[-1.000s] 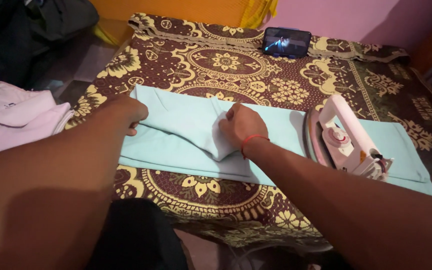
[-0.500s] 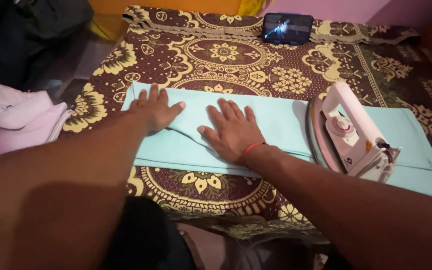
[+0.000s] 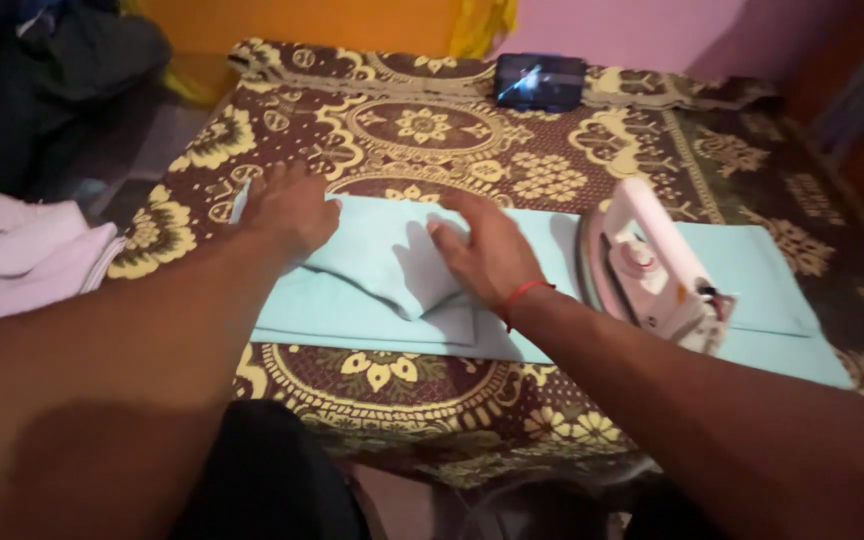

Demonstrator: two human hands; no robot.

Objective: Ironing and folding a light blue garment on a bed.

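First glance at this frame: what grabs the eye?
Both hands press on a pale blue cloth spread across the middle of the table: left hand at its left end, right hand on a folded flap at centre. A pink and white iron stands tilted on the cloth at the right. Under it all lies a loud brown and yellow floral table cover, with a phone propped at the far edge.

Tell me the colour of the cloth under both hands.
The cloth is pale mint blue, plain with no pattern, clearest in the head view.
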